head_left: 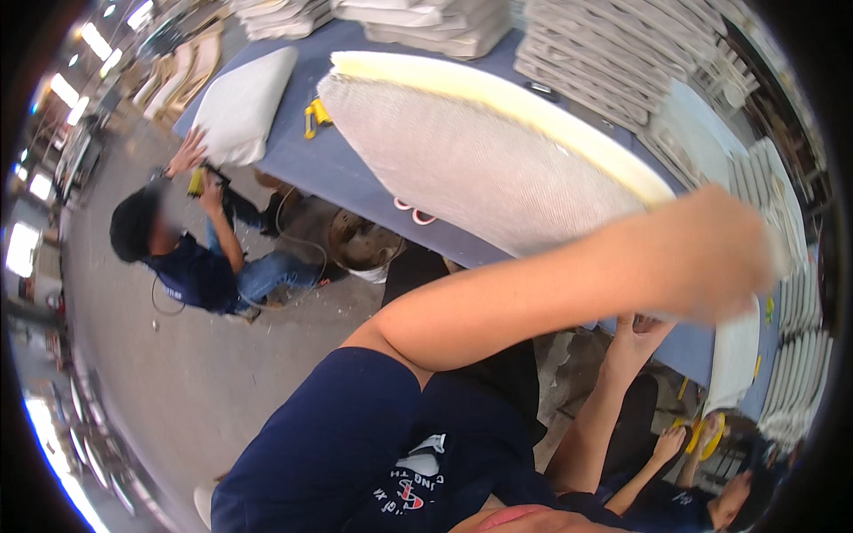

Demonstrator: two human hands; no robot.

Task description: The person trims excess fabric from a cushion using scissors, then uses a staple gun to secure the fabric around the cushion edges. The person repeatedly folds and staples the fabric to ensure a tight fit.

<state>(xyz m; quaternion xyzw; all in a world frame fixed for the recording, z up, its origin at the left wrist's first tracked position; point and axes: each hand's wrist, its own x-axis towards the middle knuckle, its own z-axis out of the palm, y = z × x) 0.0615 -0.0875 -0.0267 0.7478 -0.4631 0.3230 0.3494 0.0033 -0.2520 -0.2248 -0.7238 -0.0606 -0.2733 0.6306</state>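
A large curved cushion panel (480,169) lies across the table before me, covered in pale ribbed fabric, with yellowish foam along its far edge. My left arm reaches over its right end. Blurred by motion, my left hand (711,253) is curled like a fist there, and whatever it holds is hidden. Beneath that wrist, my right hand (640,333) is at the near table edge, fingers bent and partly covered; what they grip does not show. Scissors with pinkish handles (415,211) poke out under the panel's near edge. A yellow tool (315,115) lies by its left tip.
Stacked pale panels (604,58) line the far side of the blue-grey table (311,169). Another pale cushion (244,107) lies at its left end, by a co-worker (191,249) holding a yellow tool. A bucket (362,244) stands below the edge. Another person sits at lower right.
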